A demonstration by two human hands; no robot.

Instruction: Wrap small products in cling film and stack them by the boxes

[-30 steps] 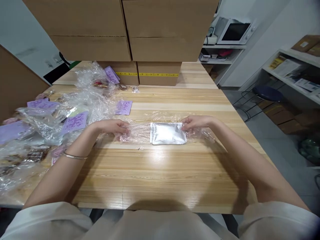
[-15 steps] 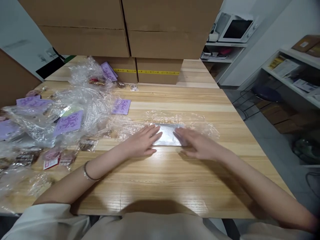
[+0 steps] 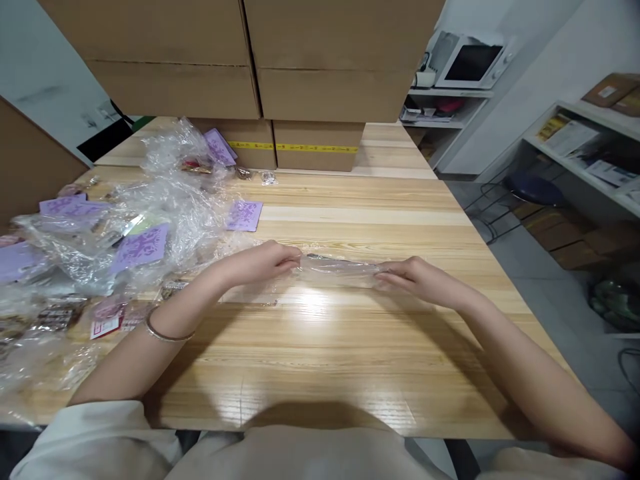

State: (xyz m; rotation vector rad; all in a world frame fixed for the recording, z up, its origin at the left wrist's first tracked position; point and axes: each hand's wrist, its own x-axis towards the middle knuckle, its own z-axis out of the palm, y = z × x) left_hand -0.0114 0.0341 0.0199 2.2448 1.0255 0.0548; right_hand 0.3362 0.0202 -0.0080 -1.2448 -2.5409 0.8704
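Left hand point(image 3: 276, 260) and right hand point(image 3: 416, 277) pinch clear, wrinkled film point(image 3: 337, 268), narrow and glossy between them, above grained wood point(image 3: 320, 360).

Wrap point(image 3: 340, 268) is clr, card point(image 3: 244, 217) lt purple w/ dkr floral print, boxes point(image 3: 315, 160) brn w/ yel tape point(image 3: 316, 148).

No text can be read for certain. Dark characters are printed on yellow tape point(image 3: 317, 148) across the lower far cardboard boxes point(image 3: 315, 161); too small. Print is carried by a red-and-white label point(image 3: 106, 327) and a dark wrapped packet point(image 3: 56, 317), near left; blurred. White sticker point(image 3: 607, 91) on right-shelf carton point(image 3: 619, 81): illegible.
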